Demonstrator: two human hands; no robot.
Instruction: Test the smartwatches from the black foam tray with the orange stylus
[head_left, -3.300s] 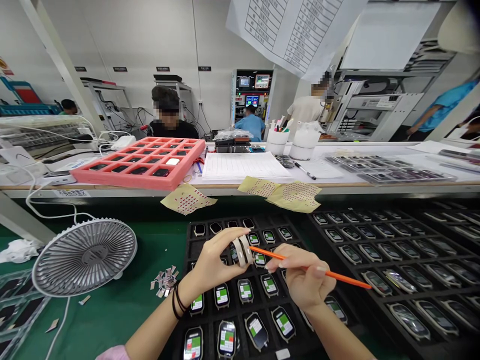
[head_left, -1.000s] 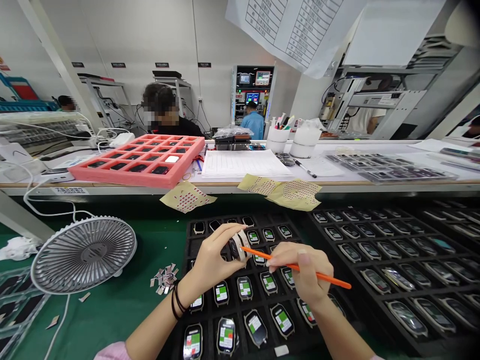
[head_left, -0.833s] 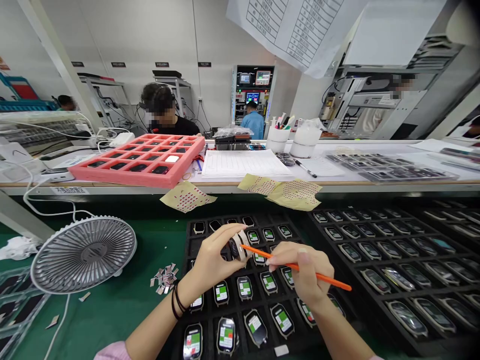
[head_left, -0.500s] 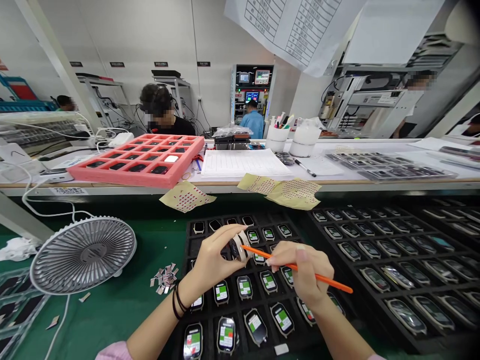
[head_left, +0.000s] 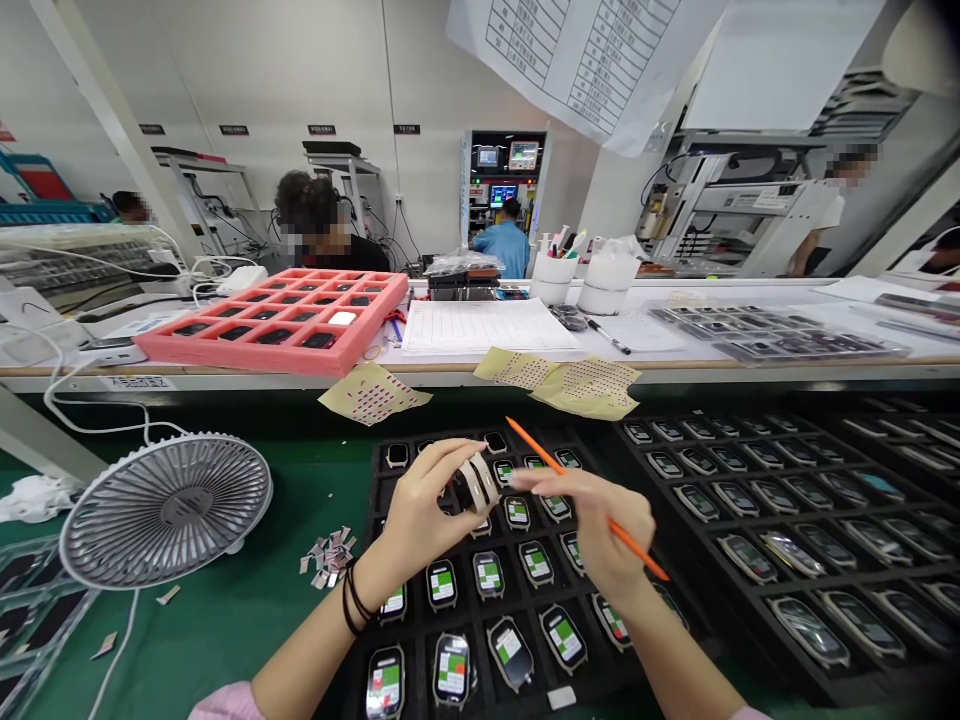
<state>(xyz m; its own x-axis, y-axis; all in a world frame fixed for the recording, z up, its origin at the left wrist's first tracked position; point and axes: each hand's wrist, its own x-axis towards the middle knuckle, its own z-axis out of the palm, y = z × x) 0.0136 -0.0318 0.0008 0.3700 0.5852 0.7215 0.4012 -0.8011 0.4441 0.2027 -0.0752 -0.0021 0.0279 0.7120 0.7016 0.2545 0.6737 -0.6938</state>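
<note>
Two pale-framed smartwatch bodies (head_left: 480,482), edges toward me, are pinched together between the thumb and fingers of my left hand (head_left: 420,505). My right hand (head_left: 611,525) grips a thin orange stick (head_left: 536,445) whose pointed end rises up and to the left. The stick is apart from the watches, while my right fingertips, blurred, are just right of them. Below both hands lies a black foam tray (head_left: 416,640) holding rows of watch bodies (head_left: 490,574), many with lit green and white screens.
A second black tray (head_left: 720,600) of watches lies to the right. On the left stand a grey fan (head_left: 169,510) and a pile of small tabs (head_left: 330,555). The shelf ahead carries a pink foam tray (head_left: 352,350) and papers (head_left: 487,325). Yellow label sheets (head_left: 375,393) hang from its edge.
The orange stick's tip has left the watch edges and swung upward, the stick now steeper in my right hand. My left hand has turned the watches slightly.
</note>
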